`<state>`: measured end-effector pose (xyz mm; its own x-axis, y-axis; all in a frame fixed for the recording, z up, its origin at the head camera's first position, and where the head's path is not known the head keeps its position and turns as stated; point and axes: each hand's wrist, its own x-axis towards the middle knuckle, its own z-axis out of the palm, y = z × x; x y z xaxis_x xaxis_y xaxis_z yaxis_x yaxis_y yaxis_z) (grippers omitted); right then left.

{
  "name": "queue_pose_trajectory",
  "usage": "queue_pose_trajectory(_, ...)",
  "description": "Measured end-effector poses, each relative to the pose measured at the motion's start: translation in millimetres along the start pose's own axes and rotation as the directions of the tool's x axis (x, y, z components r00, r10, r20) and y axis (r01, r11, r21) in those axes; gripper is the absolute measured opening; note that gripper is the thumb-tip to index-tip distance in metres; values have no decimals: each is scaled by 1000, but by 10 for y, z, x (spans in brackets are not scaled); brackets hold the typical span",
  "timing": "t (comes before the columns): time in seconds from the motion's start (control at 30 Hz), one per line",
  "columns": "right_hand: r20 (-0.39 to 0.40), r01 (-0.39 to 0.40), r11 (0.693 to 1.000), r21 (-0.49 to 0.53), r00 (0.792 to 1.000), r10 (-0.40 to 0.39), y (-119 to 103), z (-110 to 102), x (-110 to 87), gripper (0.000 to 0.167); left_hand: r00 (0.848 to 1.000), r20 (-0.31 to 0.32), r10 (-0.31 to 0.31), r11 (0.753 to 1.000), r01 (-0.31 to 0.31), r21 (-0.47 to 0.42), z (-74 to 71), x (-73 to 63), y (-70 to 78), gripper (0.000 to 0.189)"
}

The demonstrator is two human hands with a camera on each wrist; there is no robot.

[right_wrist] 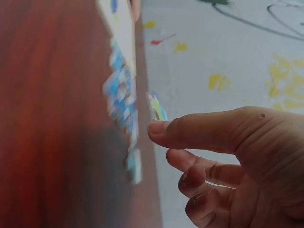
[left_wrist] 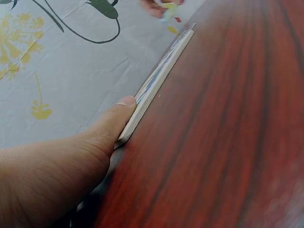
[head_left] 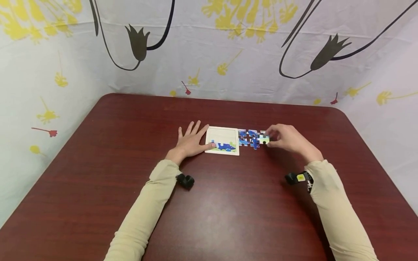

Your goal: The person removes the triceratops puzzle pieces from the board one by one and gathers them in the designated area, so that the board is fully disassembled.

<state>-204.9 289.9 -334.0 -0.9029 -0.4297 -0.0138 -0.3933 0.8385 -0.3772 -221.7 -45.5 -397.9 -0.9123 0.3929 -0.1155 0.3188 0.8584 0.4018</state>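
My left hand (head_left: 190, 144) lies with fingers spread on the table, its thumb on the left side of a square puzzle tray (head_left: 222, 132). In the left wrist view the thumb touches the edge of that tray (left_wrist: 154, 90). Blue and green puzzle pieces (head_left: 226, 146) fill the tray's near part. Just right of the tray lie several loose puzzle pieces (head_left: 254, 143). Above their right end, my right hand (head_left: 287, 139) pinches a puzzle piece (right_wrist: 157, 108) between thumb and fingers, raised off the table in the right wrist view. The fingers partly hide this piece.
The dark red wooden table (head_left: 212, 203) spreads around the tray. White cloth with printed flowers (head_left: 254, 72) hangs behind and beside it. Black wrist cameras (head_left: 185, 181) are strapped at both wrists.
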Motion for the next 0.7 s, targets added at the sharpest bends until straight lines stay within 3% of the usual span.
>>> queue_pose_trajectory(0.2,42,-55,998,0,998,55,150,25,-64,30,1000,6,-3,1000,3,4,13,12,-6,87)
queue_pose_trajectory(0.7,92,-69,997,46,994,65,222,58,-57,27,1000,4,-10,1000,10,-4,11,7,8,87)
